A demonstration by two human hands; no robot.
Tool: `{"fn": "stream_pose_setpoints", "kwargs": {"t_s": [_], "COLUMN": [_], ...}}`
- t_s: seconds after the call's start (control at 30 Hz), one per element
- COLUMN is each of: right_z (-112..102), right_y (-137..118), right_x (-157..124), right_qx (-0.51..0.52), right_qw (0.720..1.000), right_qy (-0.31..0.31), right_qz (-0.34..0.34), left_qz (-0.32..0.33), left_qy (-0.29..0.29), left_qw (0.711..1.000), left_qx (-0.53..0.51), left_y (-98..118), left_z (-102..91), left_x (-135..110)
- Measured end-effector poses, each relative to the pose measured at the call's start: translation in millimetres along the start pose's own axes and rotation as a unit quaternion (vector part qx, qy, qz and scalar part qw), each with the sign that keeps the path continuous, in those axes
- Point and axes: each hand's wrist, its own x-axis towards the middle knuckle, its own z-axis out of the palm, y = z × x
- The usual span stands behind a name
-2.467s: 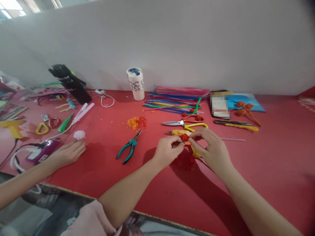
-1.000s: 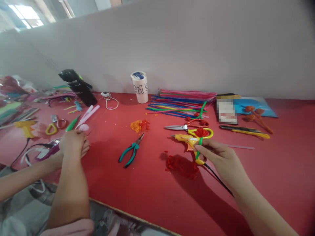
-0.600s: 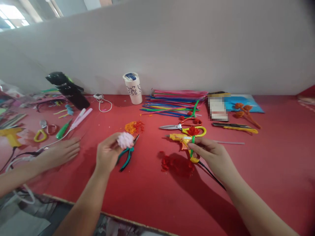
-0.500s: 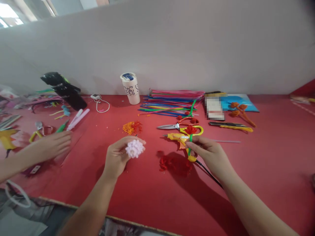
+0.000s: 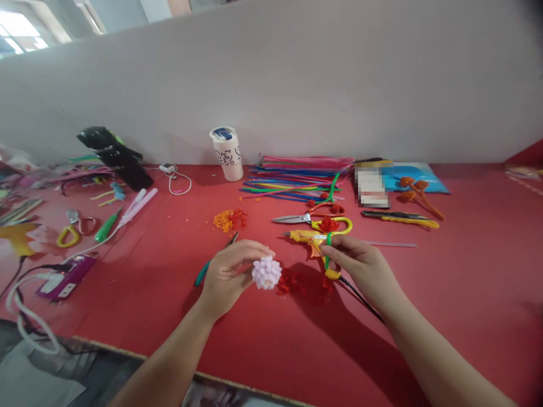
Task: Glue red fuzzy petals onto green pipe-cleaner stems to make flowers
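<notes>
My left hand (image 5: 227, 277) is closed around a pale lilac pipe-cleaner flower (image 5: 267, 272), its bumpy head facing me; any stem is hidden by the hand. Between the fingertips of my right hand (image 5: 360, 255) is the green stem of a red pipe-cleaner flower (image 5: 328, 224), held upright. Behind that flower lie scissors (image 5: 297, 219) with red and yellow handles, and a yellow glue gun (image 5: 303, 236). Red fuzzy scraps (image 5: 292, 281) are on the table between my hands. A teal-handled tool (image 5: 202, 274) lies partly hidden behind my left hand.
Bundled pipe cleaners (image 5: 297, 175) and a white cup (image 5: 228, 155) stand along the back wall. Orange and red clippings (image 5: 229, 220) lie mid-table. On the left are a black bottle (image 5: 121, 164) and a purple power strip (image 5: 68, 280); a box cutter (image 5: 394, 216) is at right.
My left hand has moved right and slightly toward me with the lilac flower, uncovering the teal-handled tool. Another person's hand has left the left side. My right hand stays nearly still.
</notes>
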Motion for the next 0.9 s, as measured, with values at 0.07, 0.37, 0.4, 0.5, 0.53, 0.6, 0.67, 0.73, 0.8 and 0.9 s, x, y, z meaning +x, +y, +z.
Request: {"fn": "stream_pose_setpoints", "kwargs": {"t_s": [0.07,0.37,0.4,0.5,0.53,0.6,0.67,0.73,0.8,0.9], "right_z": [1,1,1,1,1,1,1,1,1,2], "right_y": [0,0,0,-1,-1,0,0,-1,-3,-6], "right_x": [0,1,1,1,1,1,1,1,0,0], "right_qx": [0.005,-0.001,-0.002,-0.006,-0.007,-0.008,-0.008,-0.007,-0.003,-0.001], "right_qw": [1.0,1.0,1.0,1.0,1.0,1.0,1.0,1.0,1.0,1.0], "right_qy": [0.001,-0.002,-0.003,-0.003,-0.003,-0.002,0.001,0.004,0.008,0.012], "right_qz": [0.003,0.005,0.004,0.006,0.007,0.006,0.006,0.007,0.01,0.014], "left_qz": [0.001,-0.148,-0.164,-0.181,-0.181,-0.18,-0.177,-0.172,-0.164,-0.147], "left_qy": [-0.003,0.014,0.011,0.009,0.009,0.007,0.002,-0.007,-0.013,-0.017], "left_qw": [1.0,0.987,0.983,0.977,0.977,0.976,0.976,0.977,0.978,0.98], "left_qx": [0.009,-0.067,-0.081,-0.109,-0.114,-0.12,-0.124,-0.127,-0.129,-0.13], "left_y": [1,6,6,7,7,8,9,9,9,7], "left_z": [0.0,11.1,12.5,15.3,15.9,16.4,16.5,16.3,15.9,15.4], "left_x": [0,-6,-7,-9,-8,-8,-7,-7,-7,-9]}}
